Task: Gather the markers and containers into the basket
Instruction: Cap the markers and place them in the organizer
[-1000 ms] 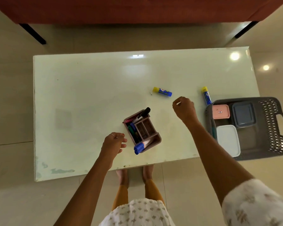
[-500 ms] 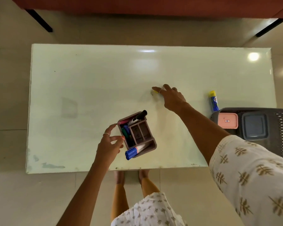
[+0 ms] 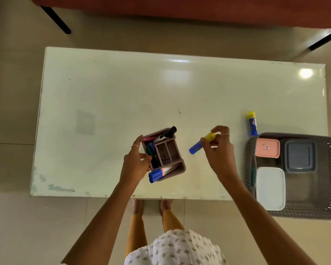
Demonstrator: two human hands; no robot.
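My right hand (image 3: 220, 152) holds a blue stick with a yellow cap (image 3: 196, 147) just above the table, right of the organizer. My left hand (image 3: 136, 163) grips the left side of a brown divided organizer (image 3: 172, 150) that holds several markers, a black one (image 3: 165, 133) sticking out at the top and a blue one (image 3: 157, 175) at the bottom. A second blue stick with a yellow cap (image 3: 252, 123) lies near the table's right end. The grey basket (image 3: 249, 150) overhangs the table's right front corner and holds a pink (image 3: 267, 148), a grey (image 3: 299, 155) and a white container (image 3: 270, 188).
The pale green table (image 3: 122, 92) spans most of the view, its near edge just in front of my feet. A red sofa (image 3: 180, 8) on black legs stands beyond the far edge. Tiled floor surrounds the table.
My right hand picked up the blue stick from the middle of the table and brought it back toward the organizer. My left hand closed onto the organizer's left side.
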